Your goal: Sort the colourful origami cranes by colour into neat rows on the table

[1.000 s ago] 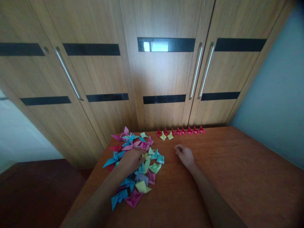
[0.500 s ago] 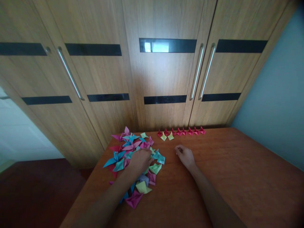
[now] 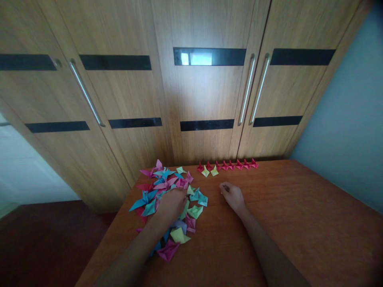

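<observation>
My left hand (image 3: 172,202) is over a pile of folded paper pieces, its fingers bent down among them. A pale yellow paper piece (image 3: 190,190) lies right at its fingertips; what those fingers grip, if anything, is hidden. The pile holds origami cranes, such as a blue crane (image 3: 145,199) and a pink crane (image 3: 165,184), and other folded pieces, such as a magenta one (image 3: 168,250) and a green one (image 3: 195,211). My right hand (image 3: 233,196) rests on the table with fingers curled in, nothing showing in them.
Along the table's back edge runs a row of red folded pieces (image 3: 231,165), with two yellow folded pieces (image 3: 214,171) in front of its left end. Behind the brown table (image 3: 299,223) stands a wooden wardrobe (image 3: 206,95) with metal handles. A blue wall (image 3: 344,131) rises at the right.
My left hand has shifted slightly left and toward me within the pile, uncovering more of the pale yellow piece and a green piece. My right hand has stayed in place.
</observation>
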`<state>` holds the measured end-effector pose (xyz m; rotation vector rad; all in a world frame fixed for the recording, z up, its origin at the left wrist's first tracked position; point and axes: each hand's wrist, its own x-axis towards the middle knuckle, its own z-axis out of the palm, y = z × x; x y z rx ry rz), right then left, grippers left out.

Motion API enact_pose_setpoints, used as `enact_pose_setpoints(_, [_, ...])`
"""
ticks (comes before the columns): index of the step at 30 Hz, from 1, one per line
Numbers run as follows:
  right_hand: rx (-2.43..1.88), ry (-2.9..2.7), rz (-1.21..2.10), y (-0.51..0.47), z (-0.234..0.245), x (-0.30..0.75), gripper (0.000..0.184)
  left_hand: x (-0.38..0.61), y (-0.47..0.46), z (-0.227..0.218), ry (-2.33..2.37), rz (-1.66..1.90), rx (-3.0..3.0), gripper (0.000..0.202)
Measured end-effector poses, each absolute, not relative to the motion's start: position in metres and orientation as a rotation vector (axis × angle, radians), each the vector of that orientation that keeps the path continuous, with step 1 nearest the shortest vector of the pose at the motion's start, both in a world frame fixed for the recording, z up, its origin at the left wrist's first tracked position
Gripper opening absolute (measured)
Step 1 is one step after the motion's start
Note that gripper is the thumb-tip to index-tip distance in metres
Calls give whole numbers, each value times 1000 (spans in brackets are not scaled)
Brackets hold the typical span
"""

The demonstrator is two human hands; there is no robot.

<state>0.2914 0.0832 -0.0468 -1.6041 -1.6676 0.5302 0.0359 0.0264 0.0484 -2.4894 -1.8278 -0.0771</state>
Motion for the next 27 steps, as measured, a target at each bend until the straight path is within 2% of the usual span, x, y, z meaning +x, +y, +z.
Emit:
enact_pose_setpoints(5, [-1581,-1670,526,83,-48,293,20,6,16,61,-1878,-212,-2470,19])
enact_pose_setpoints(9, [-1510,-1638,575,81,-44,289,19,-11,11,67,-1892,-512,-2480,21])
enact_pose_setpoints(14, [-1144,-1511,974,63,-23,270,31,4,14,61,-1740,-839,-2683,18])
enact_pose_setpoints(19, [-988,-1488,1289,46,-5,256,38,37,20,52,-1695,-842,-2830,16])
enact_pose_setpoints(27, [-975,-1329,1289,54,-13,263,33,61,35,47,-1665,-976,-2917,16])
